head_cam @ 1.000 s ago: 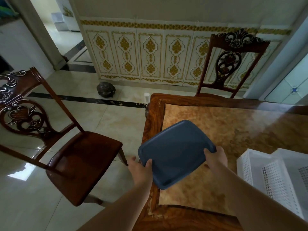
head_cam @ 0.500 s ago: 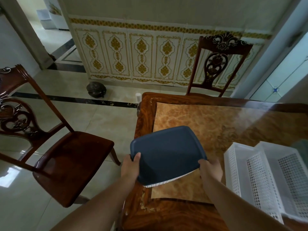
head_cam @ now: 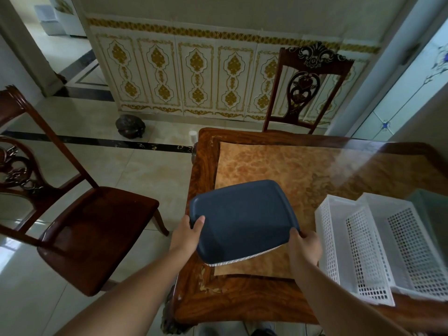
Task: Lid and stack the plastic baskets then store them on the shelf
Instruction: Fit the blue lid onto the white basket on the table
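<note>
A dark blue plastic lid (head_cam: 241, 220) covers a white perforated basket (head_cam: 244, 259), of which only a thin strip of rim shows under the lid's near edge. Both are held over the table's near left corner. My left hand (head_cam: 186, 235) grips the lid's left edge, thumb on top. My right hand (head_cam: 304, 246) grips the near right corner. Two more white perforated baskets, one (head_cam: 349, 251) beside the other (head_cam: 412, 241), lie open and unlidded on the table to the right.
The wooden table (head_cam: 206, 166) has a marbled inset top. A dark wooden chair (head_cam: 97, 226) stands on the tiled floor to my left, another chair (head_cam: 308, 88) at the table's far end. A dark round object (head_cam: 131, 126) sits on the floor by the wall.
The camera view swung to the right, bringing the two white baskets fully into sight. A white basket rim now shows beneath the lid. Both hands keep their grip on the lid.
</note>
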A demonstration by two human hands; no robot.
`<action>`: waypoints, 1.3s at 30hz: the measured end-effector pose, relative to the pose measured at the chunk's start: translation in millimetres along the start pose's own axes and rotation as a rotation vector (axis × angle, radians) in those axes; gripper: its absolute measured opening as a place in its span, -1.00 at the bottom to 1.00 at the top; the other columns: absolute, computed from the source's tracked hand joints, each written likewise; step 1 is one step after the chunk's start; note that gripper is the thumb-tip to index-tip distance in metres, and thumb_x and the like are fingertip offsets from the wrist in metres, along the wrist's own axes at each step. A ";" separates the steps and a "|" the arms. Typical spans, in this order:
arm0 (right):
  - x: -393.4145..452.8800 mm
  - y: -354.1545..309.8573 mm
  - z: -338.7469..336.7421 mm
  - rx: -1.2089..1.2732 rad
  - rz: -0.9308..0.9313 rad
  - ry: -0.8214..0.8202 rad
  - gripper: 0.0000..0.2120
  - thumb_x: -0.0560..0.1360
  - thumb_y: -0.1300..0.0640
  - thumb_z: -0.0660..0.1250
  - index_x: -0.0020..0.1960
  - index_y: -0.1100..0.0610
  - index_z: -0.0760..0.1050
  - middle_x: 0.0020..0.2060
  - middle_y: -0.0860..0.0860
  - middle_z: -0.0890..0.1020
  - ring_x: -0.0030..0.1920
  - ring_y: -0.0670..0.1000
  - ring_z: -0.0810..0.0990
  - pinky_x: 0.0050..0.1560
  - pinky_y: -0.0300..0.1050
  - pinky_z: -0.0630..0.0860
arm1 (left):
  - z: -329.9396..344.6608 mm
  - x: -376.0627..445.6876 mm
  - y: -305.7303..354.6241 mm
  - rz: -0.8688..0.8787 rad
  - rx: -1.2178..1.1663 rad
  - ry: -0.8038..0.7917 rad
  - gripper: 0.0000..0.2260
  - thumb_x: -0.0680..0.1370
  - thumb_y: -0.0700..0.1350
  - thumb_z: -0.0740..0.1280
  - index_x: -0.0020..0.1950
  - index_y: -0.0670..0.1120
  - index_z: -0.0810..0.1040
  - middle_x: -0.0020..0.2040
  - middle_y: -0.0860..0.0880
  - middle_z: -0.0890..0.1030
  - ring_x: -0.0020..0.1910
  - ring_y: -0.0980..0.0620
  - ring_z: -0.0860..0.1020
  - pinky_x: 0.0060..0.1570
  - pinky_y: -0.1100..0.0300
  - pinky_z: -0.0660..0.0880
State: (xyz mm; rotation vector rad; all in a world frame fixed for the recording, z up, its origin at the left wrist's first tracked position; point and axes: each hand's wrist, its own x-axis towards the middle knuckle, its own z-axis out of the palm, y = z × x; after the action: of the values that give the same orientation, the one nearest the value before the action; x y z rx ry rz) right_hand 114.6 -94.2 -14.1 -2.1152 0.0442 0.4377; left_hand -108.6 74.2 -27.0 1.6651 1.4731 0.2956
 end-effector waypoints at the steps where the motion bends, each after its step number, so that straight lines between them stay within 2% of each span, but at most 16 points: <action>1: 0.0 1.9 -0.2 -0.006 0.000 -0.002 -0.87 0.58 0.12 0.31 -0.02 0.18 0.55 -0.20 0.12 0.61 -0.29 0.05 0.58 -0.41 -0.17 0.39 | -0.3 -0.7 -0.1 -0.001 0.002 -0.005 -0.72 0.62 0.18 0.19 0.07 -0.03 0.41 -0.12 0.03 0.53 -0.25 0.12 0.48 -0.41 0.29 0.33; 6: 0.3 5.6 -3.0 0.003 0.002 -0.014 -0.84 0.59 0.13 0.33 0.15 0.13 0.52 -0.16 0.02 0.58 -0.22 -0.01 0.56 -0.37 -0.19 0.42 | -0.4 -3.2 0.3 -0.037 -0.029 -0.017 -0.72 0.60 0.20 0.21 0.08 -0.01 0.40 -0.07 0.01 0.55 -0.24 0.15 0.48 -0.40 0.28 0.35; 11: 1.3 8.5 -8.0 -0.063 -0.031 -0.028 -0.75 0.58 0.21 0.30 0.24 0.08 0.55 -0.06 0.04 0.62 -0.21 -0.03 0.55 -0.39 -0.23 0.38 | 1.1 -4.8 0.3 -0.056 -0.068 -0.023 -0.65 0.59 0.21 0.22 0.15 -0.05 0.45 0.01 -0.03 0.58 -0.17 0.06 0.50 -0.38 0.26 0.36; 15: 2.5 9.8 -15.3 -0.073 -0.049 -0.053 -0.83 0.55 0.25 0.29 0.04 0.00 0.51 -0.19 -0.01 0.62 -0.24 0.02 0.58 -0.41 -0.20 0.41 | 1.8 -4.0 3.0 -0.072 -0.069 -0.034 -0.56 0.59 0.21 0.22 0.26 -0.11 0.47 0.13 -0.11 0.61 -0.02 -0.07 0.56 -0.27 0.17 0.42; 18: 7.9 11.4 -20.7 -0.123 -0.062 -0.099 -0.92 0.53 0.20 0.30 -0.12 0.10 0.54 -0.27 0.07 0.63 -0.26 0.09 0.60 -0.37 -0.13 0.48 | 1.0 -3.1 3.2 -0.100 -0.124 -0.044 -0.50 0.60 0.21 0.22 0.35 -0.14 0.45 0.21 -0.16 0.60 0.12 -0.16 0.58 -0.07 0.06 0.52; 21: 8.7 17.3 -23.4 -0.134 -0.089 -0.107 -0.85 0.55 0.10 0.34 -0.19 0.03 0.57 -0.29 0.09 0.65 -0.26 0.12 0.63 -0.36 -0.09 0.53 | -2.6 -2.5 3.9 -0.128 -0.169 -0.057 -0.50 0.59 0.20 0.24 0.35 -0.14 0.47 0.21 -0.17 0.60 0.13 -0.17 0.58 0.02 -0.02 0.57; 23: 7.7 21.5 -23.5 -0.184 -0.101 -0.124 -0.82 0.58 0.00 0.31 -0.13 0.04 0.59 -0.29 0.07 0.65 -0.28 0.08 0.64 -0.41 -0.15 0.47 | -4.2 -2.5 3.6 -0.121 -0.175 -0.069 -0.55 0.59 0.20 0.25 0.28 -0.11 0.50 0.16 -0.14 0.62 0.03 -0.10 0.60 -0.05 0.02 0.58; 26: 10.4 21.7 -25.3 -0.344 -0.146 -0.146 -0.61 0.61 -0.20 0.21 -0.14 0.09 0.56 -0.33 0.04 0.64 -0.32 0.03 0.62 -0.46 -0.19 0.41 | -8.0 -2.9 0.7 -0.109 -0.172 -0.096 -0.66 0.59 0.20 0.25 0.17 -0.04 0.51 0.12 -0.11 0.64 -0.09 -0.01 0.59 -0.13 0.08 0.57; 28: 13.5 19.4 -26.8 -0.457 -0.222 -0.148 -0.52 0.62 -0.26 0.13 -0.16 0.10 0.54 -0.35 0.01 0.61 -0.35 -0.02 0.59 -0.47 -0.19 0.37 | -11.8 -3.0 -0.5 -0.128 -0.203 -0.128 -0.60 0.59 0.18 0.27 0.26 -0.08 0.50 0.17 -0.12 0.62 0.02 -0.08 0.60 -0.03 0.02 0.58; 31: 19.0 15.0 -24.5 -0.502 -0.291 -0.134 -0.60 0.64 -0.23 0.11 -0.06 0.07 0.49 -0.30 -0.08 0.54 -0.31 -0.10 0.51 -0.42 -0.19 0.32 | -14.6 -3.5 1.1 -0.119 -0.214 -0.179 -0.53 0.59 0.17 0.28 0.37 -0.12 0.47 0.22 -0.13 0.61 0.14 -0.15 0.59 0.14 -0.10 0.56; 33: 23.9 10.6 -21.9 -0.492 -0.307 -0.131 -0.63 0.65 -0.18 0.11 -0.03 0.07 0.51 -0.28 -0.06 0.55 -0.30 -0.08 0.51 -0.39 -0.15 0.34 | -14.2 -4.2 4.7 -0.078 -0.127 -0.237 -0.51 0.60 0.17 0.26 0.39 -0.14 0.45 0.25 -0.15 0.59 0.19 -0.16 0.57 0.19 -0.08 0.53; 36: 29.1 9.9 -19.3 -0.481 -0.316 -0.107 -0.62 0.66 -0.16 0.10 -0.09 0.05 0.53 -0.29 -0.05 0.57 -0.30 -0.04 0.53 -0.39 -0.13 0.34 | -10.4 -5.1 9.7 -0.054 0.002 -0.242 -0.53 0.61 0.18 0.23 0.34 -0.15 0.47 0.23 -0.14 0.59 0.17 -0.13 0.57 0.10 0.01 0.51; 39: 32.6 14.8 -18.8 -0.480 -0.292 -0.033 -0.67 0.68 -0.02 0.12 -0.19 0.04 0.49 -0.35 -0.05 0.53 -0.35 -0.04 0.49 -0.39 -0.14 0.32 | -5.4 -6.8 12.4 -0.033 0.114 -0.187 -0.59 0.60 0.22 0.19 0.16 -0.11 0.50 0.08 -0.10 0.62 0.02 -0.07 0.58 0.02 -0.01 0.53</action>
State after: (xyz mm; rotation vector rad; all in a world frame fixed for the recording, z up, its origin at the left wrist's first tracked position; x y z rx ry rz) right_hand 147.6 -113.4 -27.4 -2.5304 -0.4227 0.3291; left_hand -105.6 71.4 -12.4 1.7068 1.3970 0.0359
